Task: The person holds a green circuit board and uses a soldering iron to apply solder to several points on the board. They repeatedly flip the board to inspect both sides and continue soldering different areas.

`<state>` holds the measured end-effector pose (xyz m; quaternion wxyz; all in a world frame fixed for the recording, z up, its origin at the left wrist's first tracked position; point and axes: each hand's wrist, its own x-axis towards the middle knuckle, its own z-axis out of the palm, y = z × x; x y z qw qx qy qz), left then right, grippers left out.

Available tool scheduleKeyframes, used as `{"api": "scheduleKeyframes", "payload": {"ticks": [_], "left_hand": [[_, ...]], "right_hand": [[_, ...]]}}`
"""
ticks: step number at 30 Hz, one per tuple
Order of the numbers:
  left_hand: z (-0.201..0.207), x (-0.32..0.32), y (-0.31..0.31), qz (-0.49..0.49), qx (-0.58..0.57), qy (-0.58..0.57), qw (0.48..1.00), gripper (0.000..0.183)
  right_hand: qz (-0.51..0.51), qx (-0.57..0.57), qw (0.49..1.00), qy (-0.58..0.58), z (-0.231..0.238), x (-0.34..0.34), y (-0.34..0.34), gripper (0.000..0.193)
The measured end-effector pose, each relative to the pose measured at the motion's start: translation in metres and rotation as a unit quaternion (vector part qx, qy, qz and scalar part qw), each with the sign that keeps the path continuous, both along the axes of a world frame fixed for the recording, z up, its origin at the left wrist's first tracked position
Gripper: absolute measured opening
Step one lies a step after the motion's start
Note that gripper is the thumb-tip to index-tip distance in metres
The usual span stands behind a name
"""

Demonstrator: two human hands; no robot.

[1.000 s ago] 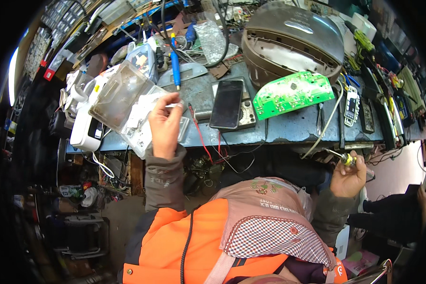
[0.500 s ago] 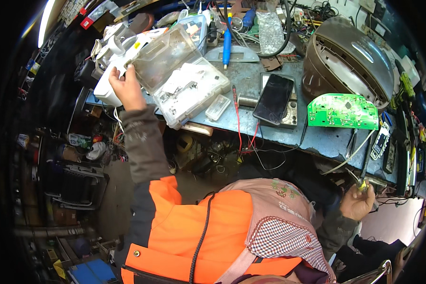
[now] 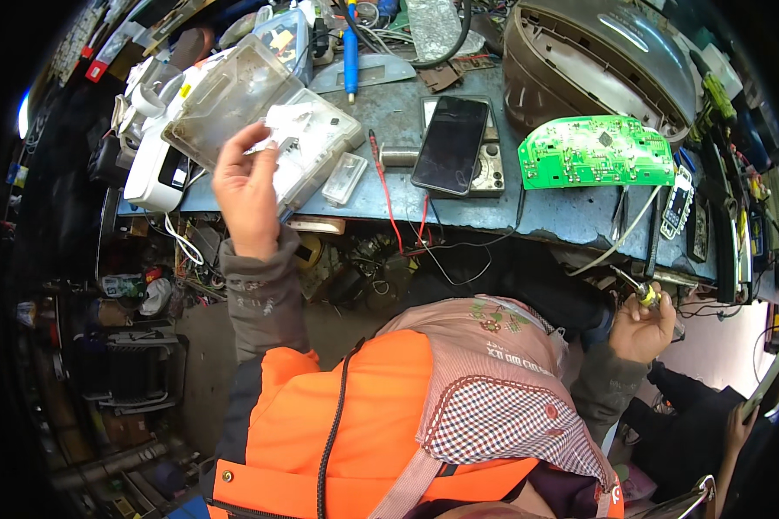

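Note:
My left hand is raised over the near left corner of an open clear plastic parts box. Its fingers are curled but apart, and nothing shows between them. White paper or small bags and tiny dark parts lie inside the box, whose cloudy lid is tipped back to the left. Low on the right, off the bench edge, my right hand is closed round a yellow-handled screwdriver, its thin metal shaft pointing up and left. The palm hides part of the handle.
On the blue bench lie a small clear case, a black phone on a meter, and red test leads. A green circuit board sits before a brown appliance shell. Another person's hand shows lower right.
My left hand has left the lid's edge and moved right, over the parts box. The whole view has shifted, so the bench appears farther left and higher. My right hand keeps the screwdriver.

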<state>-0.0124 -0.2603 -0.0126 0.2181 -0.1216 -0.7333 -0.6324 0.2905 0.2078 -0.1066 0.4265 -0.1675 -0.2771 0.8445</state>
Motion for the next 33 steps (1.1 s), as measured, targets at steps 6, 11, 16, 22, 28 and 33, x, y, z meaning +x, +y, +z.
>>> {"api": "scheduleKeyframes", "payload": {"ticks": [6, 11, 16, 22, 28, 33], "left_hand": [[-0.035, 0.023, 0.048, -0.089, -0.044, -0.083, 0.992, 0.022], [-0.056, 0.025, 0.05, -0.092, -0.084, -0.099, 0.987, 0.022], [-0.033, 0.032, 0.046, -0.028, -0.08, -0.149, 0.985, 0.019], [-0.006, -0.008, 0.003, 0.078, -0.198, -0.055, 0.976, 0.022], [-0.003, -0.051, -0.021, -0.015, -0.314, -0.046, 0.948, 0.024], [-0.002, -0.047, -0.029, -0.031, -0.3, -0.013, 0.953, 0.025]], "right_hand": [[0.006, 0.003, 1.0, 0.007, 0.003, -0.001, -0.006, 0.004], [0.004, 0.008, 1.0, 0.006, -0.004, 0.002, -0.003, 0.005], [0.011, -0.01, 1.0, 0.007, -0.012, 0.005, 0.0, 0.006], [-0.005, -0.016, 1.0, -0.009, -0.013, 0.004, 0.004, 0.007], [0.055, -0.026, 0.997, 0.046, -0.008, 0.011, 0.004, 0.004], [-0.18, 0.04, 0.983, -0.014, 0.031, -0.011, 0.015, 0.007]]}}
